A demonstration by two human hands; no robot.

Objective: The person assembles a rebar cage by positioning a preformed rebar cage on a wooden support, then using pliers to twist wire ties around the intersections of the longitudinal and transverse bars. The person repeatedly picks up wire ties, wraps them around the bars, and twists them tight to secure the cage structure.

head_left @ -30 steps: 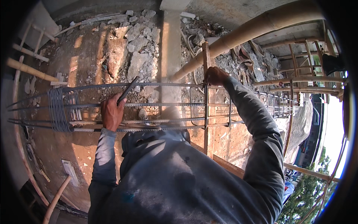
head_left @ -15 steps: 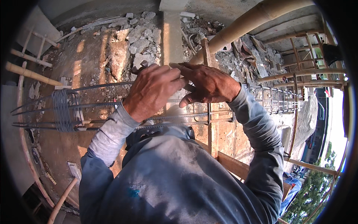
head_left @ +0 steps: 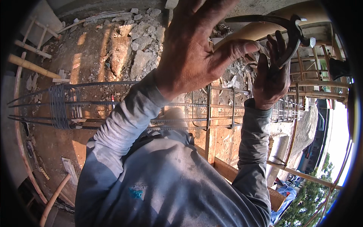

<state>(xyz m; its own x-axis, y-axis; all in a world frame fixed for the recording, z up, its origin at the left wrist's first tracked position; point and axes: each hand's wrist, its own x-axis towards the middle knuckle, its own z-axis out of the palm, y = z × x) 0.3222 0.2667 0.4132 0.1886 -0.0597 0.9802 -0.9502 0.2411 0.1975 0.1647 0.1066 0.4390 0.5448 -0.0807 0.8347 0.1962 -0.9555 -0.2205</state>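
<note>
My right hand [head_left: 270, 87] is raised at the right, its fingers wrapped round one handle of dark pincers [head_left: 292, 38]. The pincers' other handle swings out to the left, and their jaws have bright worn tips. Close to the camera, my left hand [head_left: 191, 60] is held up with the thumb stretched toward the right hand; the upper edge cuts off its fingers. It shows nothing in its grasp. Below both hands runs a long rebar cage [head_left: 174, 121], with square stirrups [head_left: 209, 108] round its bars. A bundle of stirrups [head_left: 58, 106] hangs at the cage's left end.
Broken concrete rubble [head_left: 143, 49] lies on the dirt beyond the cage. A timber post [head_left: 212, 140] stands against the bars. Thick bamboo [head_left: 257, 30] slants across the upper right, and bamboo scaffolding [head_left: 321, 83] fills the right. A wooden handle [head_left: 55, 200] lies lower left.
My hands, together over the cage before, have risen and come apart. The right hand has moved up and right, bringing the pincers plainly into view; the left has come nearer the camera.
</note>
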